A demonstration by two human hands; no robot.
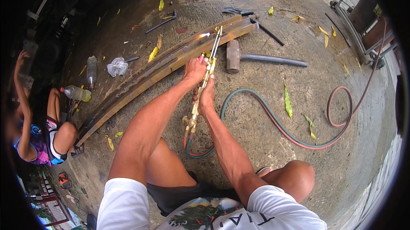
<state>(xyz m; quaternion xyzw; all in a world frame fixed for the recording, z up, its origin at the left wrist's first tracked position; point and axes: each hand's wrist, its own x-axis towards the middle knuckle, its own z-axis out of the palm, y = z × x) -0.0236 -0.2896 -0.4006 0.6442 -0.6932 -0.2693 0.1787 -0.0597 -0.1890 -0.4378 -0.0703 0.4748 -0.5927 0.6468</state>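
A brass cutting torch (200, 97) slants up and away from me, its angled tip over the far end of a rusty steel beam (166, 66). My right hand (206, 94) is closed round the torch's handle. Beside the torch's tubes, my left hand (195, 70) is closed on a small pink lighter (201, 57), mostly covered by the fingers. Left of the tip, a bright spot shows on the beam; whether it is flame or glare I cannot tell. A red and green twin hose (273, 121) runs from the torch's rear end.
Right of the beam lies a sledgehammer (233, 57). Plastic bottles (77, 93) and a crumpled clear bag (117, 66) lie left. Another person (36, 140) sits at the beam's near left end. A wheeled metal cart (363, 25) stands far right, with the hose leading toward it.
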